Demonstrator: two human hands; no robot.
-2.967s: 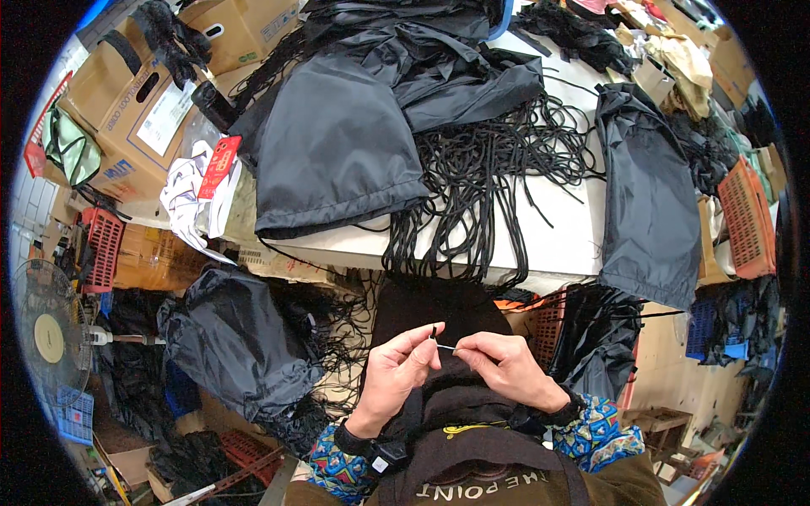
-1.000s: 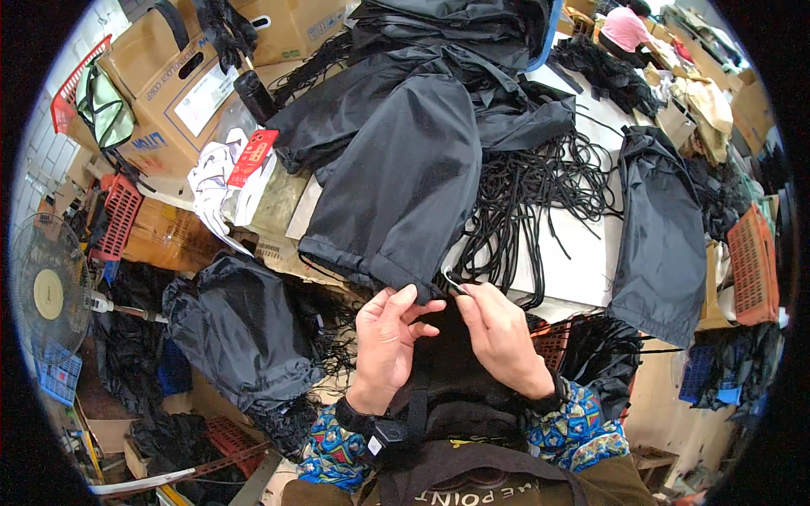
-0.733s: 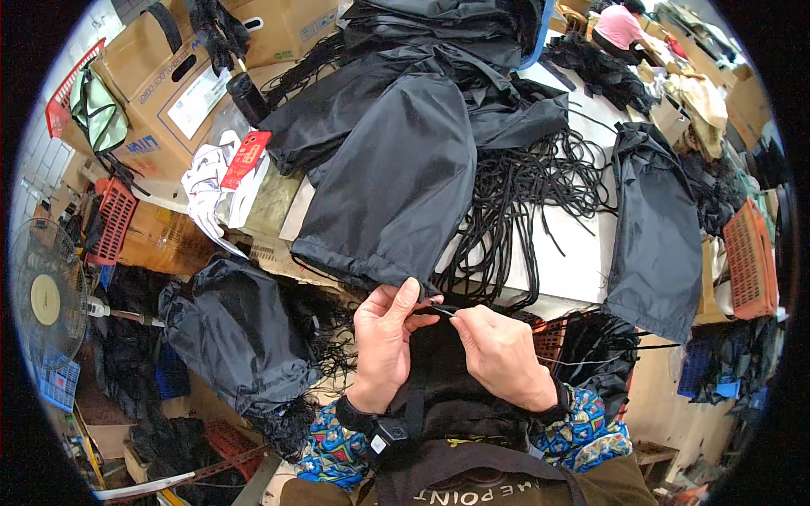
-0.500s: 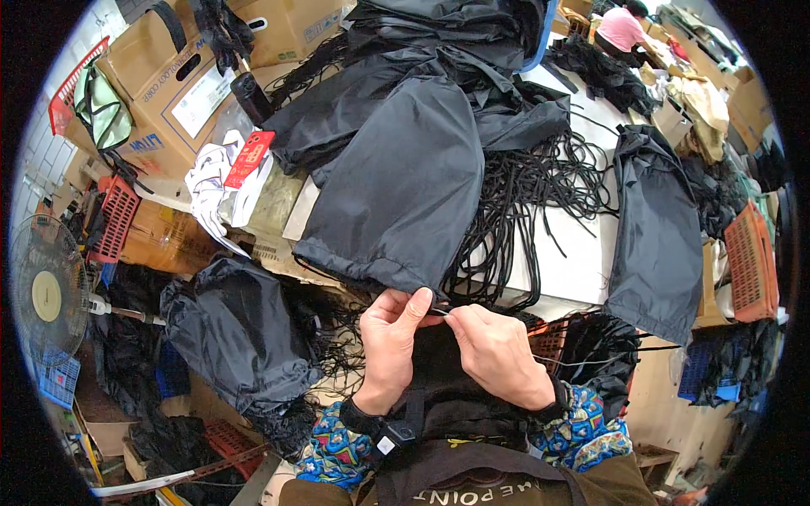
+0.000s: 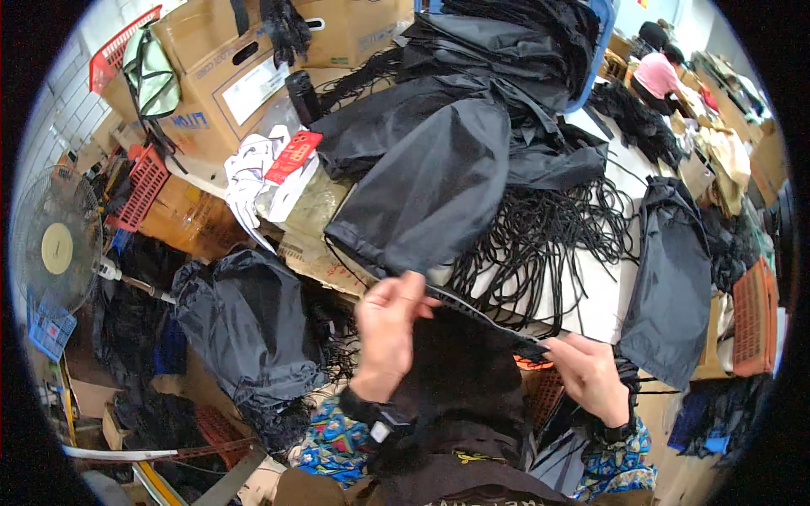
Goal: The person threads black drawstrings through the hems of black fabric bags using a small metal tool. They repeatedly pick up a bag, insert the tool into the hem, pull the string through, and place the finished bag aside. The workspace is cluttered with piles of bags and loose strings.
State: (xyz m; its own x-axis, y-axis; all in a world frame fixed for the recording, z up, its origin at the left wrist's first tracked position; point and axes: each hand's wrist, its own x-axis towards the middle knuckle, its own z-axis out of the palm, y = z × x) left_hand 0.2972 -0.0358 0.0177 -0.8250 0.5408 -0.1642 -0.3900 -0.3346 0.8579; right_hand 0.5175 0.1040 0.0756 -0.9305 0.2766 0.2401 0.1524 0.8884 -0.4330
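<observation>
Seen from above, our left hand (image 5: 390,327) and right hand (image 5: 591,375) stretch the top edge of a black drawstring bag (image 5: 460,379) between them, the bag hanging over our lap just below the table edge. Our left fingers are pinched shut on one end of the hem; our right fingers are closed on the other end (whether a cord sits in that grip we cannot tell). Just beyond our hands, a finished black bag (image 5: 430,190) lies flat on the white table (image 5: 595,308), beside a tangle of black cords (image 5: 540,240). Another black bag (image 5: 671,282) hangs over the table's right edge. To our left stand cardboard boxes (image 5: 228,72), a stuffed black sack (image 5: 240,316) and a floor fan (image 5: 55,249).
</observation>
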